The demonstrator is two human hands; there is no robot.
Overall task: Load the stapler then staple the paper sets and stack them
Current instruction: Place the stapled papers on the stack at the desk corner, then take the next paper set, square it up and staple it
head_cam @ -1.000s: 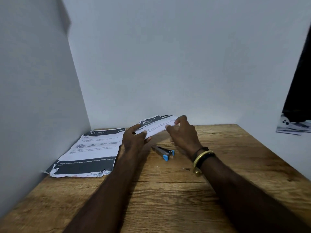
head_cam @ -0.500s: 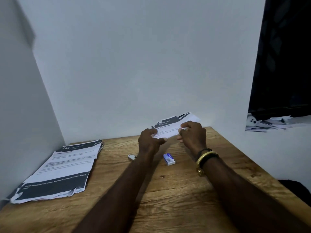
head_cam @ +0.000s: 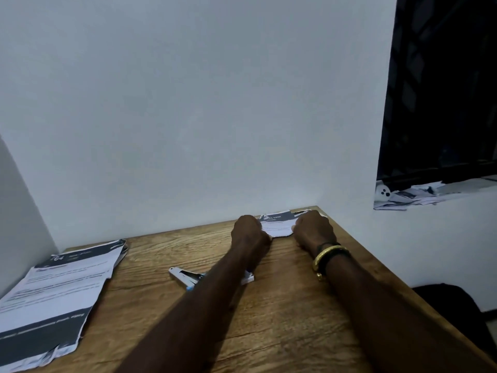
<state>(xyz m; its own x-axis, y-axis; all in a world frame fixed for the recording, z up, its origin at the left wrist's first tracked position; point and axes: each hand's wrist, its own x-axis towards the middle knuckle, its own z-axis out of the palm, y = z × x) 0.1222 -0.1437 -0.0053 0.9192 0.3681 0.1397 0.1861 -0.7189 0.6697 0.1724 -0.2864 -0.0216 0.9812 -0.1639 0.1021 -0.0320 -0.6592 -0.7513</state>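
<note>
A small paper set (head_cam: 278, 226), white with a dark header band, lies at the table's far right corner by the wall. My left hand (head_cam: 248, 231) grips its left edge and my right hand (head_cam: 313, 230) grips its right edge; both rest on the wood. A stapler (head_cam: 185, 277), white and blue, lies mid-table, partly hidden under my left forearm. A small white box (head_cam: 248, 278) peeks out to the right of that forearm. A stack of printed paper sets (head_cam: 56, 294) lies at the left edge.
The wooden table (head_cam: 282, 319) stands in a corner between white walls. Its right edge runs diagonally past my right arm. A dark window opening with a ledge of scattered papers (head_cam: 419, 195) is at the right. A dark object (head_cam: 451, 300) sits low beyond the right edge.
My hands carried the small paper set from mid-air down to the far right corner of the table. The view swung right, so the left stack and stapler appear further left.
</note>
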